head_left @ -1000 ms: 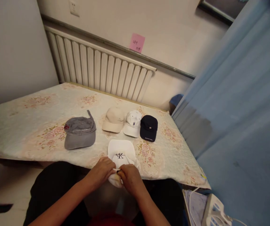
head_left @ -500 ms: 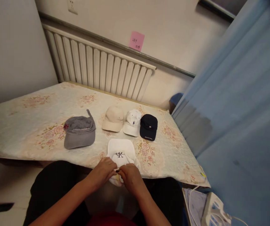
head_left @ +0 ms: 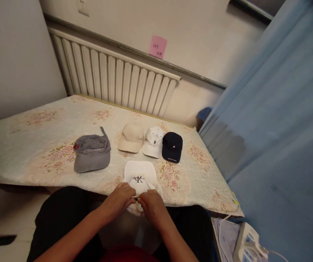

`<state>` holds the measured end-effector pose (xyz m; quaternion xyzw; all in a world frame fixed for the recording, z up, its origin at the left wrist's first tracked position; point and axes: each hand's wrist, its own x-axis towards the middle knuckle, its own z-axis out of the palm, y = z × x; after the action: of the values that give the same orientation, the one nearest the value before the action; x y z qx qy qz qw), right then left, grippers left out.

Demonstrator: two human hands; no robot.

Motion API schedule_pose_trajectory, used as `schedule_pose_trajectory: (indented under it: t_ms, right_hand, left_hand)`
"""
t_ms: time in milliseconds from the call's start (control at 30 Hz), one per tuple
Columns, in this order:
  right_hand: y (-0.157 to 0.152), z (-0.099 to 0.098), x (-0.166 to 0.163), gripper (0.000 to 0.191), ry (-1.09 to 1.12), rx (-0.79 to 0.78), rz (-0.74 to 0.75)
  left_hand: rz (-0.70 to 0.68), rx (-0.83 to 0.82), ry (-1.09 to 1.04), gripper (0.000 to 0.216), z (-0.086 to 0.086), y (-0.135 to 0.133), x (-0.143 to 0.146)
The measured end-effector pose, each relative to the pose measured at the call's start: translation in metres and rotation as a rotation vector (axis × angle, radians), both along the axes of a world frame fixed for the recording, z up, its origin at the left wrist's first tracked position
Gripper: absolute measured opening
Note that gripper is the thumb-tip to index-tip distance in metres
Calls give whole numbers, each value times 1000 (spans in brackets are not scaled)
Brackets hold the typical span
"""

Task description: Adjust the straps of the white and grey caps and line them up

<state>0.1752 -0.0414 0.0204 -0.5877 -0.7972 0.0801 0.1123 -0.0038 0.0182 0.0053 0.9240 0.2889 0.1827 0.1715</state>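
A white cap (head_left: pixel 140 174) with a black logo lies at the near edge of the table, brim pointing away from me. My left hand (head_left: pixel 118 201) and my right hand (head_left: pixel 152 206) are both closed on the back of this cap, fingertips meeting at its strap, which hangs over the table edge. Further back sit a grey cap (head_left: pixel 92 153), a beige cap (head_left: pixel 131 137), a small white cap (head_left: pixel 153 141) and a black cap (head_left: pixel 172 146), the last three side by side.
The table carries a pale floral cloth (head_left: pixel 30 142). A white radiator (head_left: pixel 112 80) runs behind it, with a pink note (head_left: pixel 157 47) on the wall above. A blue curtain (head_left: pixel 276 138) hangs at the right. A white device with cables (head_left: pixel 250 244) lies low at the right.
Both hands stay pinched at the back of the white cap, working slightly at the strap. The view has shifted a touch; the other caps have not moved.
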Motion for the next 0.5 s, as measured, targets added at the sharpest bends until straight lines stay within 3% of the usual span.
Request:
schedule_pose_trajectory:
  t_ms: [500]
  right_hand:
    - [-1, 6, -1, 21, 12, 1, 3]
  left_hand:
    - [-9, 22, 10, 27, 3, -5, 3]
